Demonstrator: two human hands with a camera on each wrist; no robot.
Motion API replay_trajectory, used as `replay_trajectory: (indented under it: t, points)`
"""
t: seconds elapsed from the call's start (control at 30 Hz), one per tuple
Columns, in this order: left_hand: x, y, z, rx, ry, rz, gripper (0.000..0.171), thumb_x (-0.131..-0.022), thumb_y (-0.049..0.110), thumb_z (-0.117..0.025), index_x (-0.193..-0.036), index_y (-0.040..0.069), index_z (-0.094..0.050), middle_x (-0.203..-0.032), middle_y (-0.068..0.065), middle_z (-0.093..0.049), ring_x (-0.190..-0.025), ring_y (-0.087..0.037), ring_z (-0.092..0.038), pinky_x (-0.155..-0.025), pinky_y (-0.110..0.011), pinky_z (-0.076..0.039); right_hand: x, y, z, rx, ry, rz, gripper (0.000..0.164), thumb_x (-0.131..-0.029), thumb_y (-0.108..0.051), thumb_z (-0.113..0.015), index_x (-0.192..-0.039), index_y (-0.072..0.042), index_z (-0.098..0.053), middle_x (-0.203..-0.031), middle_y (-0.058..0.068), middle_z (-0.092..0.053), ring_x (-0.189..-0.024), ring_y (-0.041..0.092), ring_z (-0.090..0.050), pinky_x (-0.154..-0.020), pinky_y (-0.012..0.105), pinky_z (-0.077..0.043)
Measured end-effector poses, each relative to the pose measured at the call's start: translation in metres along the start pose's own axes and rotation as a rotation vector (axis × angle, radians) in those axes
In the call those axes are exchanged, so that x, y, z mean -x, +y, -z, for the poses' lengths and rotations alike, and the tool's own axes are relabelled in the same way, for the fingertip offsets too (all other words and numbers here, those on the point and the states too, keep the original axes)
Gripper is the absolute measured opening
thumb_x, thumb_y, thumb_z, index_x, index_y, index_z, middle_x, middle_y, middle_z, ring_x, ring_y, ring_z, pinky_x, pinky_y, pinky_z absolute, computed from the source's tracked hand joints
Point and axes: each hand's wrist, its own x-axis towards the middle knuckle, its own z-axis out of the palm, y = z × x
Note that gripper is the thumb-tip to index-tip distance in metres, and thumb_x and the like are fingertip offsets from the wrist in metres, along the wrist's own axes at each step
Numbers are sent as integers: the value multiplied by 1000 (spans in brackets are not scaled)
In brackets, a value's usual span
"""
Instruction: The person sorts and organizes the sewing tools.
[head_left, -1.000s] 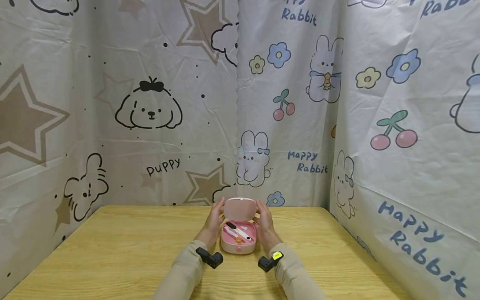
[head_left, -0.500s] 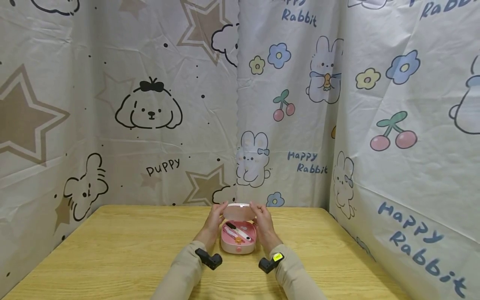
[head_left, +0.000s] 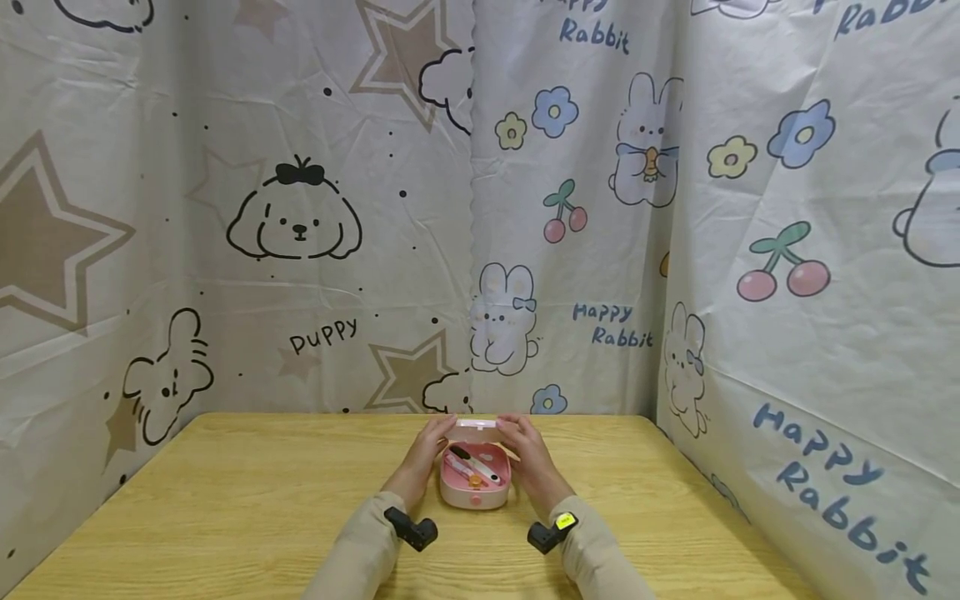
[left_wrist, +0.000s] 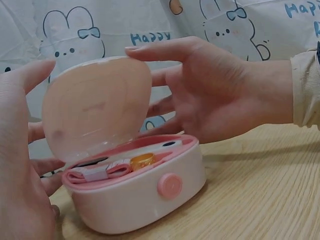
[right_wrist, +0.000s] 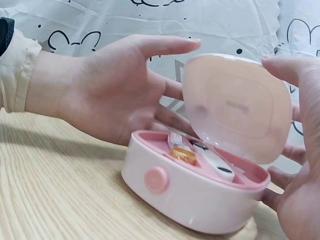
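Note:
A small white box [head_left: 474,498] with a pink inside and a round pink button [right_wrist: 156,180] stands on the table, its hinged lid [left_wrist: 97,107] tilted partly up. My left hand [head_left: 418,463] is at the lid's left side, fingers reaching behind it and thumb close to the top rim. On the other side my right hand [head_left: 536,463] mirrors it, with the thumb tip at the lid's upper corner. Inside lie a white stick-shaped tool [right_wrist: 216,164] with dark parts, a gold ring-shaped piece [left_wrist: 143,159] and a pink banded bundle [left_wrist: 95,173]. Some fingertips are hidden behind the lid.
The light wooden table [head_left: 247,500] reaches out around the box on all sides. Printed fabric curtains [head_left: 300,125] hang behind the table and along its sides. Each sleeved wrist carries a black camera, one of them the left wrist camera [head_left: 411,529].
The lid has swung lower toward the box, and both hands have come down with it, thumbs moving onto or near its top edge. The box has stayed in place.

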Motion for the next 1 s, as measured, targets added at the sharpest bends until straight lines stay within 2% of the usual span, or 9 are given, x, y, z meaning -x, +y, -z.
replay_trajectory:
  t: [0.13,0.27,0.37,0.5,0.63,0.77,0.9,1.0]
  points:
    - [3,-3,6,-38,-8,9,54,-103,38,-60,-135,-5,-55,-144,-22,-51,-145,-47,-32,-120,-61,-21,4,2,7,25,-57,-24,58,-104,-34,-61,-147,1,-43,-142,23,-51,-139,48,-41,-115,65,-29]
    - [5,-6,13,-43,-36,-9,47,-102,34,-65,-129,-3,-59,-138,-20,-56,-142,-47,-38,-118,-63,-24,6,3,12,13,-105,-44,61,-103,-35,-63,-150,-2,-42,-142,23,-52,-138,46,-43,-116,61,-31]
    - [6,-8,17,-46,-67,-12,47,-101,32,-66,-131,-3,-58,-138,-18,-56,-139,-43,-42,-118,-62,-26,8,4,15,16,-133,-60,61,-102,-36,-66,-150,-4,-44,-138,20,-57,-134,42,-49,-112,54,-38]
    - [9,-11,21,-59,-100,0,51,-101,30,-67,-136,-4,-55,-140,-19,-55,-136,-39,-46,-119,-59,-26,12,5,17,39,-173,-60,61,-103,-31,-64,-151,0,-41,-136,18,-59,-129,39,-53,-106,46,-46]
    - [13,-10,23,-86,-128,-11,49,-102,28,-67,-138,-3,-55,-135,-19,-59,-129,-34,-51,-118,-58,-29,13,8,21,81,-195,-38,58,-104,-25,-62,-150,3,-42,-142,21,-52,-128,35,-54,-108,46,-44]
    - [15,-10,26,-108,-164,-22,50,-102,26,-67,-142,-1,-54,-133,-19,-61,-124,-30,-55,-117,-56,-32,13,13,26,127,-219,-11,55,-104,-22,-63,-149,3,-45,-149,19,-45,-126,26,-55,-109,40,-43]
    - [16,-12,31,-122,-185,-28,53,-100,24,-69,-144,-1,-52,-137,-19,-59,-124,-29,-56,-115,-54,-35,12,17,29,123,-257,-8,54,-103,-19,-66,-149,1,-47,-152,18,-41,-124,21,-55,-106,33,-45]
    - [16,-15,34,-147,-193,-34,56,-98,25,-71,-145,1,-52,-141,-19,-57,-127,-30,-54,-115,-53,-34,12,18,31,111,-273,-17,55,-100,-17,-70,-148,-1,-48,-155,17,-38,-127,22,-54,-107,32,-45]
